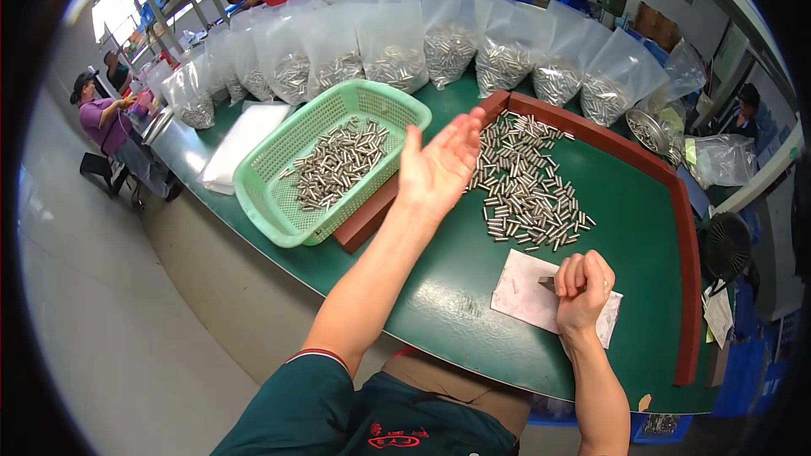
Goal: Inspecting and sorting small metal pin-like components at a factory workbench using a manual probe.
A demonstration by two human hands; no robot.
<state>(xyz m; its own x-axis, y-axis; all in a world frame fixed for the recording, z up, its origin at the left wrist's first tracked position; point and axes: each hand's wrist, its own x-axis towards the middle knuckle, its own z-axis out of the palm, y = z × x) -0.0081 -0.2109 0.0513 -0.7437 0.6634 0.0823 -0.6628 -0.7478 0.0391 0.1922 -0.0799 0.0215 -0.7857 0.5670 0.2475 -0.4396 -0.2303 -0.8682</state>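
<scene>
My left hand (441, 160) reaches out with its palm turned up and fingers stretched. It is between the green plastic basket (269, 221) and a loose pile of short metal pins (534, 203), its fingertips over the pile's left edge. More metal pins (340, 159) lie heaped in the basket. My right hand (585, 287) is closed above a pale, smudged card (525, 294) on the table. A small grey metal piece (547, 284) sticks out on the left side of its fingers; the rest of that piece is hidden.
Reddish-brown bars (688, 270) edge the green table (448, 287) behind and right of the pile. Clear bags of pins (395, 67) stand along the back. White plastic sheets (241, 143) lie left of the basket. A black fan (726, 245) is at right. Several people work farther off.
</scene>
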